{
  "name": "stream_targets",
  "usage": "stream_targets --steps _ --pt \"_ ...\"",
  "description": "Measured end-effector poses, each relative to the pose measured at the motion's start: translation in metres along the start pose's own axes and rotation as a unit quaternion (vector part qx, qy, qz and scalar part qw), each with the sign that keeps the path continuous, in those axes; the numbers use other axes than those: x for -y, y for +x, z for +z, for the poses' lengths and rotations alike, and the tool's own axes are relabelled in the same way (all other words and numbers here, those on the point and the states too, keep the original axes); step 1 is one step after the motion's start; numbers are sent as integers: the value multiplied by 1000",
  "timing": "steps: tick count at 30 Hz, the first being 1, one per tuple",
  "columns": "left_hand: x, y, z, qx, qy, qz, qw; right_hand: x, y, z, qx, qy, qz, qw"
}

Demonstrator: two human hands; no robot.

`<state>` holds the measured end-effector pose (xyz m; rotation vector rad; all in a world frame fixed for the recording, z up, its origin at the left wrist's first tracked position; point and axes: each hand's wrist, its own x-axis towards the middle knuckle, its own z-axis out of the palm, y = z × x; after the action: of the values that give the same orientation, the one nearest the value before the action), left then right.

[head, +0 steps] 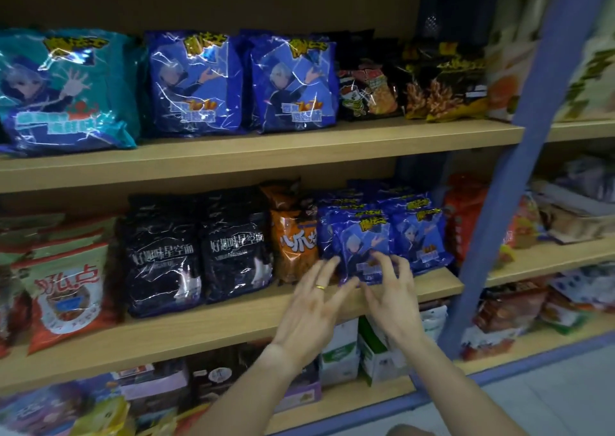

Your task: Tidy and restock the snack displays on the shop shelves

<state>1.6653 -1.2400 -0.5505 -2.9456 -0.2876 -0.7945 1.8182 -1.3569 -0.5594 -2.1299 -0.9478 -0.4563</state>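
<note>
both forearms reach up to the middle shelf. left hand and right hand have spread fingers touching the front small blue packet, apparently straightening it; next, seat it upright against the packets behind the fingertips.

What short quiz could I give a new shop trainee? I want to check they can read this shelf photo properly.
1. True or false: both hands reach to the top shelf.
2. Which pack sits just left of the small blue packs on the middle shelf? A) orange pack B) teal bag C) white carton
3. Fill in: the left hand wears a ____ on one finger.

Key
1. False: the left hand and right hand are at the front small blue pack on the middle shelf.
2. A, the orange pack.
3. Ring.
</note>
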Motion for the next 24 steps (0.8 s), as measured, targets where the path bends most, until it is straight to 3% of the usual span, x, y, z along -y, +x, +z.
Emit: stream_targets --steps 4,8,18,24 --pt "-34 43 17 83 25 58 995 -43 21 -28 -52 -55 54 996" --pt "-42 55 29 168 62 13 984 -80 36 -38 52 -118 106 986" --pt "-52 58 42 131 75 3 989 -91 40 -26 63 -100 95 988" --pt "-57 31 27 77 21 -22 997 -68 -1 -40 -27 -32 68 997"
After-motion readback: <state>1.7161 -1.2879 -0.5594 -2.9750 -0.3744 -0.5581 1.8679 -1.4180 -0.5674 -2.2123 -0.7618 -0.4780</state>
